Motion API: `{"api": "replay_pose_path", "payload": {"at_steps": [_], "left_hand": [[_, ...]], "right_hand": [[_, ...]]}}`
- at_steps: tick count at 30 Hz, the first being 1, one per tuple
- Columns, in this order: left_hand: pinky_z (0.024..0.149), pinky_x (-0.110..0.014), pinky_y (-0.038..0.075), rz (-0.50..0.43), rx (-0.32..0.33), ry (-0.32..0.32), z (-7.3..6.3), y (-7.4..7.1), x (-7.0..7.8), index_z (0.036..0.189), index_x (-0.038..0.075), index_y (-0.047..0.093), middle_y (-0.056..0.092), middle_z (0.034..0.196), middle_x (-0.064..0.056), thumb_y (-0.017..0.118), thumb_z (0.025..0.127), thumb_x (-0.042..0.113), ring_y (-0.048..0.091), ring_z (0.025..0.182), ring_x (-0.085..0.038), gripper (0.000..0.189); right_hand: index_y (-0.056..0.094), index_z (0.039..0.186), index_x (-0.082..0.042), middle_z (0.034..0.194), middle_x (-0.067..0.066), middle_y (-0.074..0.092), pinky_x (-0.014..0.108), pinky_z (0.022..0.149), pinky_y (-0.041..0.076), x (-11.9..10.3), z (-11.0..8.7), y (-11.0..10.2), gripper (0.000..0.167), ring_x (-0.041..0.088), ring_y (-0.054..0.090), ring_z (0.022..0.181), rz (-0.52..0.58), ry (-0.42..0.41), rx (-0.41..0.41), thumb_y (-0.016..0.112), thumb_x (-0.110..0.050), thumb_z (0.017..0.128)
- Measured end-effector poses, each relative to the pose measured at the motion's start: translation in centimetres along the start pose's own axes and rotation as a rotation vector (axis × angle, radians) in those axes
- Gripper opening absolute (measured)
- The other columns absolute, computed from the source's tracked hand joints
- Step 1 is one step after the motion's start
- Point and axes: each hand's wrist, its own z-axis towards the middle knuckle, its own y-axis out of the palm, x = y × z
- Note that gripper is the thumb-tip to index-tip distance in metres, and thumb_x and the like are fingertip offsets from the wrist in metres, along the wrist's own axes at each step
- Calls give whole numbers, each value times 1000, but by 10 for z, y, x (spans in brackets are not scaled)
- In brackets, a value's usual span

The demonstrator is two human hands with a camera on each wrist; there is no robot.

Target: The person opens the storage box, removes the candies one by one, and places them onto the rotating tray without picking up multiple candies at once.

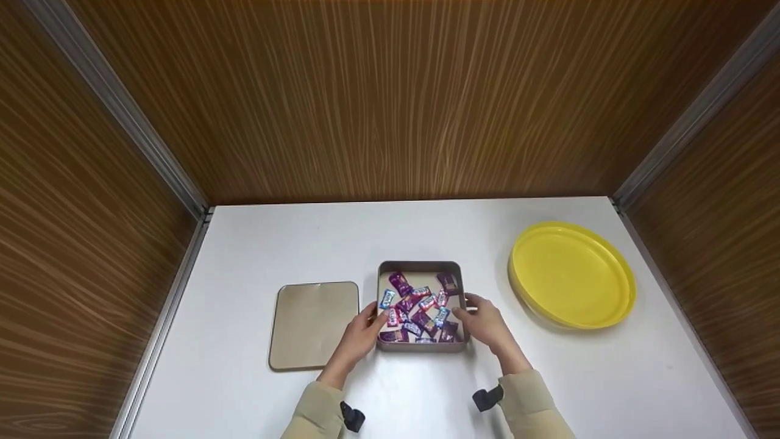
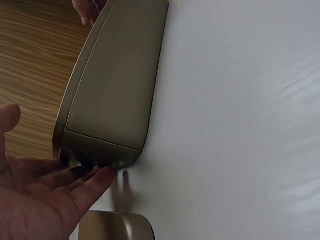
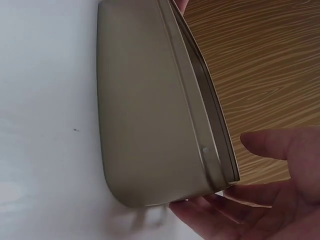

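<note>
A bronze rectangular tin box [image 1: 423, 347] stands lidless on the white table, between both hands. Scattered inside are several small wrapped candies [image 1: 423, 320] in purple, red and blue wrappers. My left hand [image 1: 359, 335] is at the tin's left side. In the left wrist view its nearly straight fingers [image 2: 90, 190] meet the tin's wall, while the thumb stands off from the rim. Opposite, my right hand [image 1: 487, 323] has its fingers [image 3: 240, 207] along the right wall, with the thumb raised above the rim. The candies are hidden in both wrist views.
Left of the tin lies a flat bronze lid [image 1: 314, 323], close to the left hand. A large round yellow tray-like piece [image 1: 573, 277] is at the right. Wood-grain panels [image 1: 390, 110] wall the white table [image 1: 426, 396] at the back and both sides.
</note>
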Motion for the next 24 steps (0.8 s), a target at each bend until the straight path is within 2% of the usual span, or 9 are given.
{"api": "replay_pose_path", "payload": {"at_steps": [4,8,13,16,20,24], "left_hand": [[111,-51,29,11,21,4,1,0,-3,151,-5,26,37,148,-27,56,100,35,36,136,-41,72],[111,-53,29,25,32,25,2,0,-5,152,-3,25,40,146,-27,69,91,35,36,136,-41,84],[109,-52,32,37,39,76,4,1,-7,151,-5,25,43,143,-27,79,83,29,41,132,-40,93],[109,-51,33,52,48,87,5,2,-8,150,-5,27,44,142,-27,75,87,25,42,131,-40,85],[110,-50,32,48,73,63,7,1,-7,149,-5,30,43,144,-26,59,99,22,43,131,-39,64],[108,-48,36,49,114,56,9,1,-6,147,-5,36,46,142,-25,47,104,18,47,128,-38,50]], "right_hand": [[39,144,8,135,28,51,51,94,49,-1,4,2,63,43,53,120,-2,-10,-3,64,-22,94],[39,145,6,134,26,53,51,94,48,1,8,3,68,41,54,120,-4,-28,-9,68,-22,90],[39,146,5,134,25,54,52,95,48,1,11,3,71,40,54,120,4,-43,-15,70,-22,88],[38,146,6,133,26,54,52,94,48,2,12,3,71,41,54,119,0,-50,-13,70,-22,88],[39,146,5,133,26,54,52,95,47,3,12,3,71,41,54,120,6,-44,-6,70,-22,88],[39,146,5,133,26,54,53,96,46,3,13,4,71,40,54,120,12,-42,-1,70,-22,88]]}}
